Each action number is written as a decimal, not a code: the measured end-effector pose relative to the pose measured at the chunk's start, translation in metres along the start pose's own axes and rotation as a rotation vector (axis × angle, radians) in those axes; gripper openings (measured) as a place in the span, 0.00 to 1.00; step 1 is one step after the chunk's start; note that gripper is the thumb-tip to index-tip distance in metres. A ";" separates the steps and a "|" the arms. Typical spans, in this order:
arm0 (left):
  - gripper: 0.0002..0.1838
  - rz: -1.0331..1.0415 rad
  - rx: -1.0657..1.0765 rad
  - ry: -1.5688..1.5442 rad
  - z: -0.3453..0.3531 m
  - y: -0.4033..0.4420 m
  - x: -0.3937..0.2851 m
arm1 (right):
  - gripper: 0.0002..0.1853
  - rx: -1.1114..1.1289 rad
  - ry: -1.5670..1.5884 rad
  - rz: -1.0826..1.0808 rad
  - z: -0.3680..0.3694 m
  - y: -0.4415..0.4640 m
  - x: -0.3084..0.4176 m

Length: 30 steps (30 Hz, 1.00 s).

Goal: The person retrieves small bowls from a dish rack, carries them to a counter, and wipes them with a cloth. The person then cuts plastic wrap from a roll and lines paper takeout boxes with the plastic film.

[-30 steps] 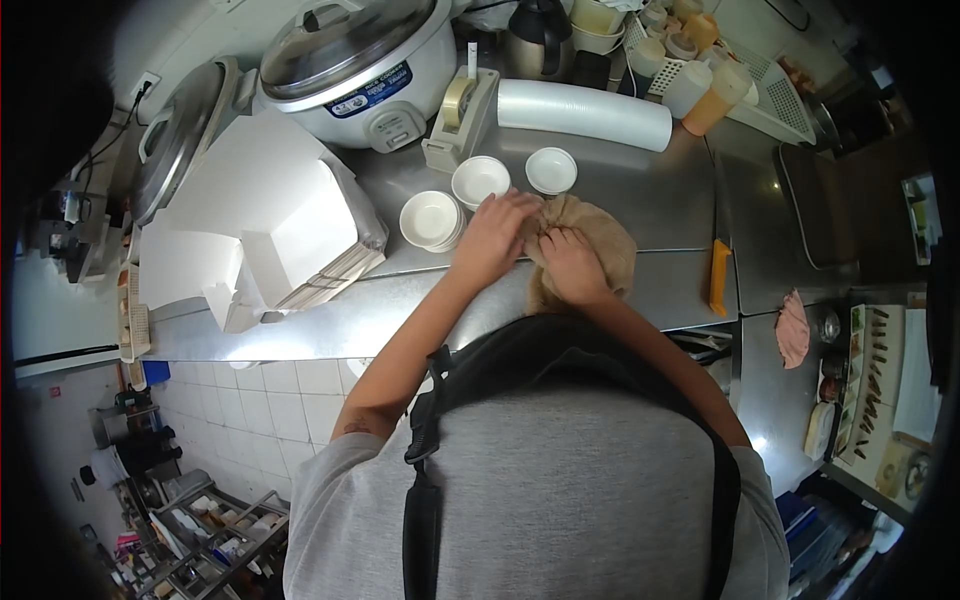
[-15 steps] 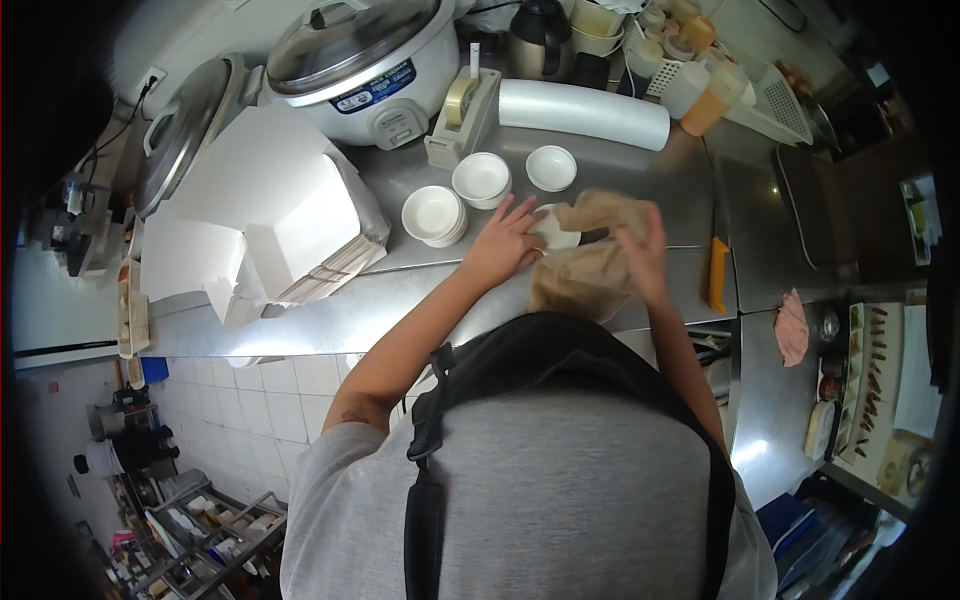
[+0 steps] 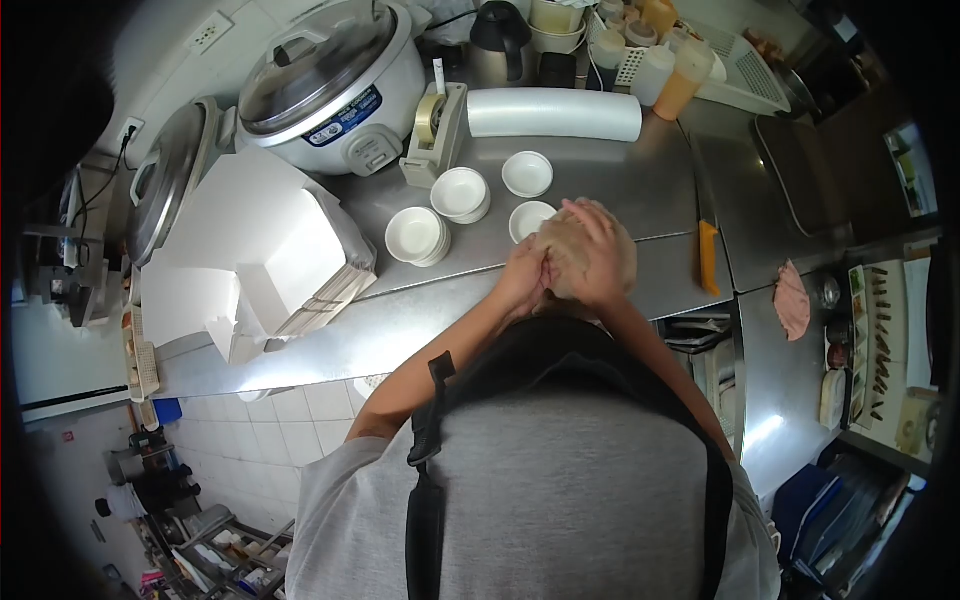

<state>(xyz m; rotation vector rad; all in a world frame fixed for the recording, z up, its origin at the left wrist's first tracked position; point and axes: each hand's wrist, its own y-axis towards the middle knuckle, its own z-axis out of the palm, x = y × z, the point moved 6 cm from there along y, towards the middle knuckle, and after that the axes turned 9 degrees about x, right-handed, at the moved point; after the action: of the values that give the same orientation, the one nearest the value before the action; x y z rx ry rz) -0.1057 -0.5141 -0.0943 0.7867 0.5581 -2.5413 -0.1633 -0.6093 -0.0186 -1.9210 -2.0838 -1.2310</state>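
Both hands are on a crumpled brown bag at the counter's front edge; whether it is paper or plastic I cannot tell. My left hand is closed, pinching the near left side of the bag. Curved over the top of the bag, my right hand grips it and hides much of it. Just behind the hands stands a small white cup, with another white cup farther back. To the left are two stacks of the same cups, a rear stack and a front stack.
White folded cartons are stacked at the left, before a rice cooker. A tape dispenser and a white plastic roll lie behind the cups. At the right are a yellow-handled knife, a pink cloth and squeeze bottles.
My left hand has left the nearest cup and moved onto the brown bag. My right hand has come down and left, pressing the bag together. The view has shifted slightly.
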 end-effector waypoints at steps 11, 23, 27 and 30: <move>0.17 0.193 0.016 0.237 -0.020 -0.048 -0.109 | 0.30 0.000 0.126 0.376 0.000 0.028 -0.023; 0.11 0.598 -0.408 1.955 -0.042 -0.036 -0.131 | 0.33 0.616 -0.426 -0.054 0.095 0.007 -0.022; 0.15 0.807 -0.387 1.756 -0.016 -0.051 -0.122 | 0.29 0.588 -0.211 0.136 0.082 0.017 -0.030; 0.15 0.748 -0.307 1.381 0.005 -0.061 -0.106 | 0.24 0.413 0.117 0.275 0.059 0.021 -0.038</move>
<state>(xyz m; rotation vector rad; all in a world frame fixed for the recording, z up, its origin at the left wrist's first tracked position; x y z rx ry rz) -0.0586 -0.4376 -0.0119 2.0585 0.7731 -0.9331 -0.1089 -0.6086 -0.0683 -1.8142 -1.7676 -0.7645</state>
